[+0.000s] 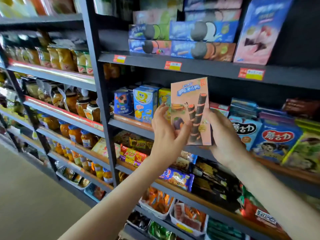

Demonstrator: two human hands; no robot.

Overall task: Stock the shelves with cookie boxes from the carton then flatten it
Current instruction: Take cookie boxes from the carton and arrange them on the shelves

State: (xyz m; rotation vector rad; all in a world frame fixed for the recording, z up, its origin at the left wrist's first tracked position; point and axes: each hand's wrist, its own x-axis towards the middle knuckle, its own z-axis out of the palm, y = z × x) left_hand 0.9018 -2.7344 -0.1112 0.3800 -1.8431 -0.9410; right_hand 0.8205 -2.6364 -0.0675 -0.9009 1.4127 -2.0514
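Observation:
A peach-coloured cookie box [190, 101] printed with dark wafer rolls stands upright in front of the middle shelf [131, 124], held in both hands. My left hand [167, 130] grips its lower left edge, thumb across the front. My right hand [223, 134] clasps its right side from behind. The box hovers before a gap between a yellow box [164, 96] and blue mushroom-cookie boxes [275, 139]. The carton is out of view.
The upper shelf [207, 66] carries stacked blue sandwich-cookie boxes [202, 31] and a tall pink box [259, 32]. Lower shelves hold snack packets and trays [188, 217]. A neighbouring rack at the left holds jars [81, 104]. Beige floor [26, 196] lies at the lower left.

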